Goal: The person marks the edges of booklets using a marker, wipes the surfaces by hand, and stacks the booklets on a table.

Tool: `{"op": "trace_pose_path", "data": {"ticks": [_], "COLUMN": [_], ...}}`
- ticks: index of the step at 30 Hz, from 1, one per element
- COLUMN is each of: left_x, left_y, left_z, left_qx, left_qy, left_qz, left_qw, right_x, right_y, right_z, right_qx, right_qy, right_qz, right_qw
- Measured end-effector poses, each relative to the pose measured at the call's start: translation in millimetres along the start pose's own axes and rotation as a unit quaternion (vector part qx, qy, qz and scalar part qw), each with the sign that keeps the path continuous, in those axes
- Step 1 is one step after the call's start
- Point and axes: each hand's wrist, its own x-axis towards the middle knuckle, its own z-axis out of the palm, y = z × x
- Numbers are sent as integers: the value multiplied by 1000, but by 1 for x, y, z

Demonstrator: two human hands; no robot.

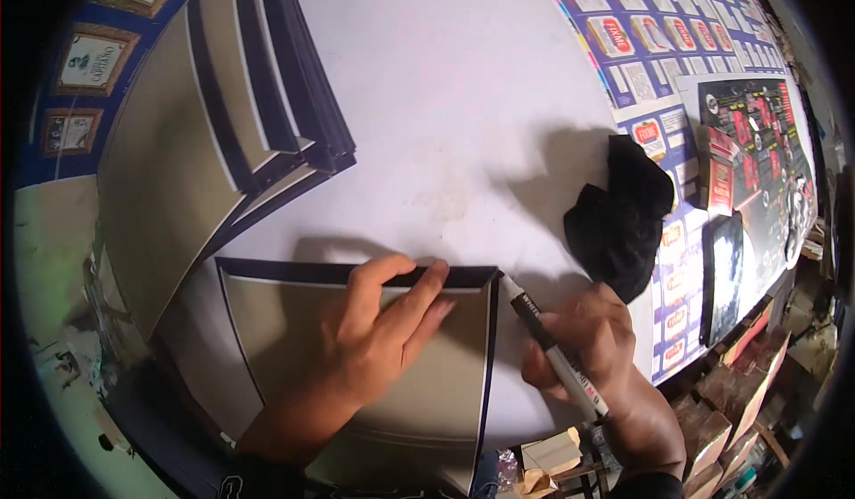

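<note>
A grey-brown board [436, 356] lies in front of me, with a folded dark blue strip along its far edge and narrow dark borders down its sides. My left hand [378, 330] rests on it, fingers stretched out and fingertips on the dark strip. In my right hand [592, 334], closed around it, is a white and dark marker pen [568, 378]. The pen's white tip touches or nearly touches the board's far right corner. Part of the board's near side is hidden under my left forearm.
Several similar dark-edged boards [151, 160] stand stacked at the far left. A crumpled black cloth [623, 218] lies beyond my right hand. Further right are a phone [723, 276], a small red box [718, 174] and printed sheets [637, 80]. Cardboard boxes [748, 379] sit below the table's right edge.
</note>
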Motion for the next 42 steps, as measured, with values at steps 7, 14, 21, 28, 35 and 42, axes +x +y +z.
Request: {"op": "trace_pose_path", "data": {"ticks": [7,14,21,28,35,42], "left_x": [0,3,4,3,5,2], "left_y": [0,-2,3,2,4,3], "left_z": [-7,-2,-6,-2,-9,-5], "left_qx": [-8,-13,-4,-5,1,-1], "left_qy": [-53,-65,-85,-76,-95,-80], "left_qz": [-27,-16,-39,-21,-35,-24], "left_qw": [998,998,996,997,995,997], "right_x": [4,1,-1,-2,-1,-1], "right_y": [2,6,4,5,5,5], "right_z": [2,2,0,1,1,1], "right_qx": [19,21,24,10,19,20], "right_qy": [-13,-20,-16,-2,-6,-3], "right_qz": [-9,10,24,36,30,40], "right_qw": [1000,1000,999,999,999,999]}}
